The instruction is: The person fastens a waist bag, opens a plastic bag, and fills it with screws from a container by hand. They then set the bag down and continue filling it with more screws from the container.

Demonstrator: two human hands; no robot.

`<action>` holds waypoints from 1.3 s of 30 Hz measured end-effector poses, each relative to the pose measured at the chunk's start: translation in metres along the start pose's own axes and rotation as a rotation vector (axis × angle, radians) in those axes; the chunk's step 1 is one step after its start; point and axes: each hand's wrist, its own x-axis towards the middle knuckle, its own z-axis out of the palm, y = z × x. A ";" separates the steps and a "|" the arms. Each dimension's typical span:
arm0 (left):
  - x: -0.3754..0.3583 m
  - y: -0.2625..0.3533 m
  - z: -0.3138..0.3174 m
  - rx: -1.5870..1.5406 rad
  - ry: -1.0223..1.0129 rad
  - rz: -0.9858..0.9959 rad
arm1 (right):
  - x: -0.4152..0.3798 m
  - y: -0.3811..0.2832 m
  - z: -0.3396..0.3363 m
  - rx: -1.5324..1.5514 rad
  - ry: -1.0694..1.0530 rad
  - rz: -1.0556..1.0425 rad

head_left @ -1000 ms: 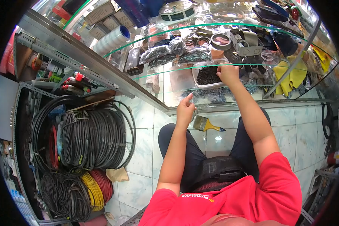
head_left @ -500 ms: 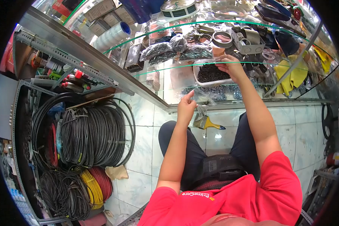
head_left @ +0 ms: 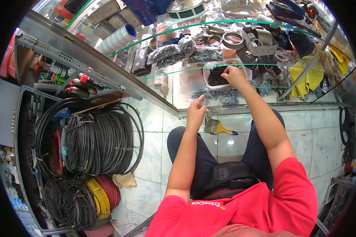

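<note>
My right hand [head_left: 235,76] is over a white plastic tub [head_left: 206,82] of small black pieces [head_left: 216,76]. Its fingers are bent together at the pieces, and whatever is between the fingertips is hidden. My left hand [head_left: 196,113] hangs lower and to the left, in front of the glass case, with the index finger pointing up and the others curled. Thin clear plastic film, apparently a bag, shows beside its fingers, though the glass makes it faint. Below the tub lie packets of bluish-grey small parts [head_left: 227,97].
Glass shelf edges [head_left: 178,68] cross just above my hands. A paintbrush [head_left: 220,127] lies on the tiled floor by my knees. Big black cable coils [head_left: 101,136] stand on the left, with yellow [head_left: 99,197] and red coils below. Yellow gloves or cloths [head_left: 306,79] lie at the right.
My right hand has moved down and left from the tub's far right edge onto the black pieces, its fingers drawn in. My left hand stays almost still; the clear film no longer covers the brush bristles.
</note>
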 end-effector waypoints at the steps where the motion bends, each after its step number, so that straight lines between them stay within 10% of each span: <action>1: 0.000 0.000 0.000 0.001 -0.002 -0.001 | -0.001 -0.001 0.000 -0.008 -0.030 -0.006; 12: 0.002 -0.006 0.003 0.010 -0.034 0.056 | -0.016 -0.025 -0.033 0.468 -0.245 -0.002; 14: 0.002 -0.004 0.004 0.020 -0.035 0.063 | -0.027 -0.036 -0.037 0.512 -0.539 -0.074; 20: 0.002 0.000 0.008 0.004 0.005 0.057 | -0.051 -0.042 0.014 -0.023 -0.806 -0.280; 24: 0.003 -0.005 0.003 0.006 0.035 0.060 | -0.049 -0.016 0.038 -0.036 -0.520 -0.561; 25: 0.002 -0.004 0.001 0.005 0.039 0.059 | -0.050 -0.044 0.006 0.185 -0.722 -0.129; 28: 0.000 -0.002 -0.001 0.016 0.041 0.042 | -0.031 -0.042 -0.037 0.409 -0.556 -0.160; 32: 0.001 -0.002 0.000 0.017 0.035 0.068 | -0.001 0.011 -0.049 -0.224 0.100 -0.150; 39: 0.002 -0.002 0.005 0.008 -0.012 0.057 | 0.000 0.021 -0.045 -0.477 0.329 -0.149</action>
